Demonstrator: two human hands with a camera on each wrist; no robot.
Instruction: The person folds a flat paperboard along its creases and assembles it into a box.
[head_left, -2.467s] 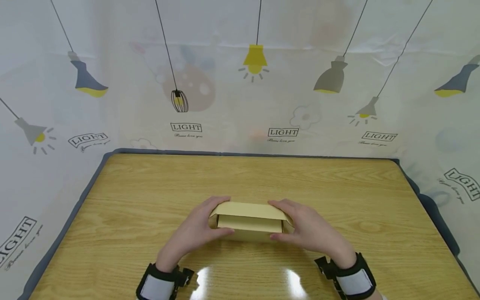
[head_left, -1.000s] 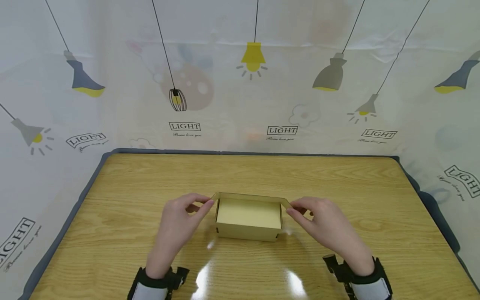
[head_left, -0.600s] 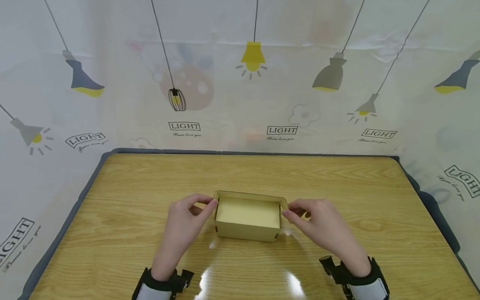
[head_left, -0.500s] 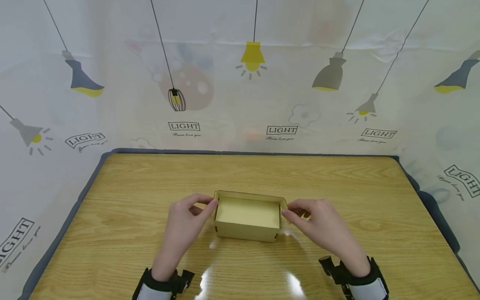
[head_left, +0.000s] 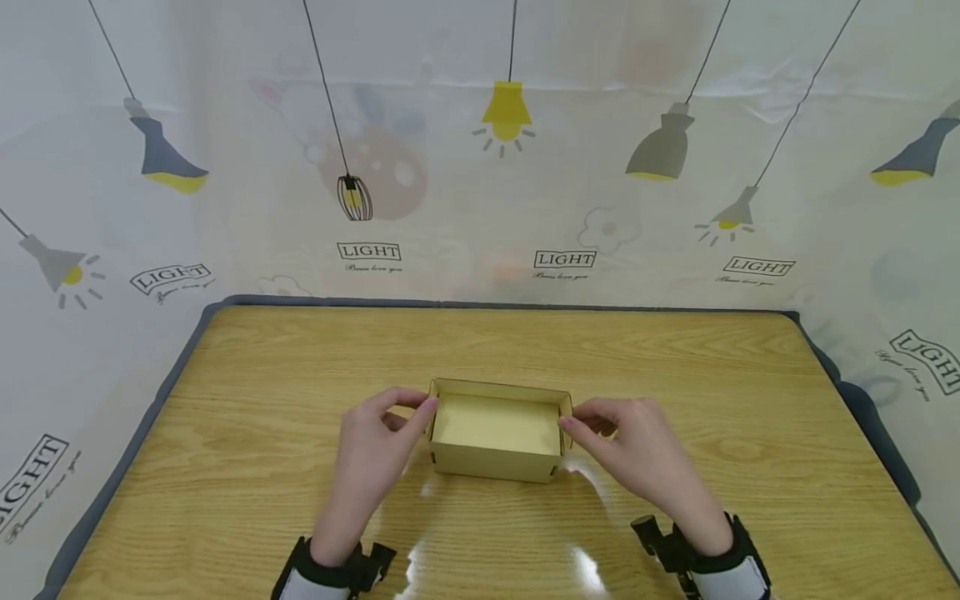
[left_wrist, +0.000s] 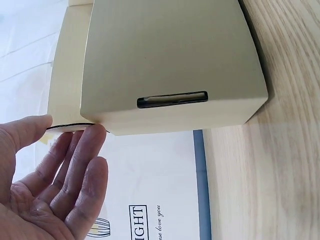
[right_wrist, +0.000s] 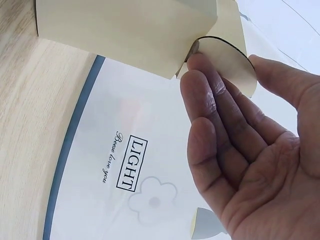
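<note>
A pale yellow cardboard box (head_left: 491,462) sits near the middle of the table with its opening up and its lid panel (left_wrist: 67,75) standing at the back. My left hand (head_left: 375,450) pinches the left side flap between thumb and fingers. On the other end, my right hand (head_left: 633,437) holds the right side flap (right_wrist: 225,57), thumb on one face and fingertips on the other. That flap has a rounded, dark edge in the right wrist view. A narrow slot (left_wrist: 172,99) shows low on the box in the left wrist view.
The wooden table (head_left: 300,358) has a dark blue-grey edge (head_left: 465,306). Behind it and at both sides hangs a pale backdrop (head_left: 465,192) printed with lamps and "LIGHT" labels. Black straps (head_left: 330,571) with small cameras are on both wrists.
Both hands first gripped the box ends with the lid partly over the opening. The lid now stands raised, the hands have shifted to its side flaps, and the flaps have swung inward.
</note>
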